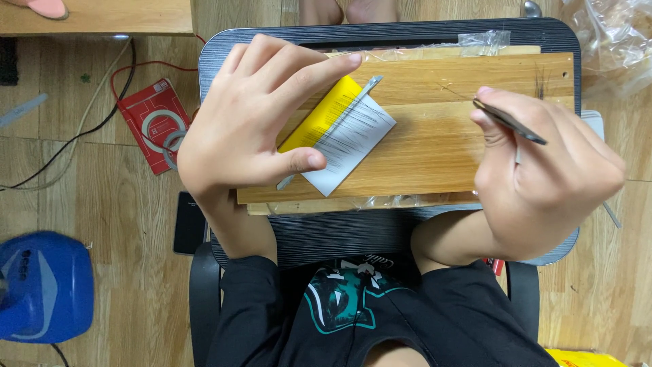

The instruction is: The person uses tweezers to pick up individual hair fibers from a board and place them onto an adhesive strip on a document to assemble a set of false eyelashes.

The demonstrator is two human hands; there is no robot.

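A wooden board (435, 146) lies across a black tray-like surface (339, 234) on my lap. On the board rests a yellow and white card (350, 132) covered with fine dark strands, with a thin metal strip along its edge. My left hand (255, 115) spreads flat over the card's left side, thumb and forefinger touching it. My right hand (543, 173) pinches metal tweezers (509, 122), tips pointing left above the board, holding a fine strand.
A red flat packet with tape rolls (156, 122) and cables lie on the wooden floor at left. A blue device (44, 285) sits lower left, a dark phone (189, 224) beside the tray. Crumpled clear plastic (611, 41) is at upper right.
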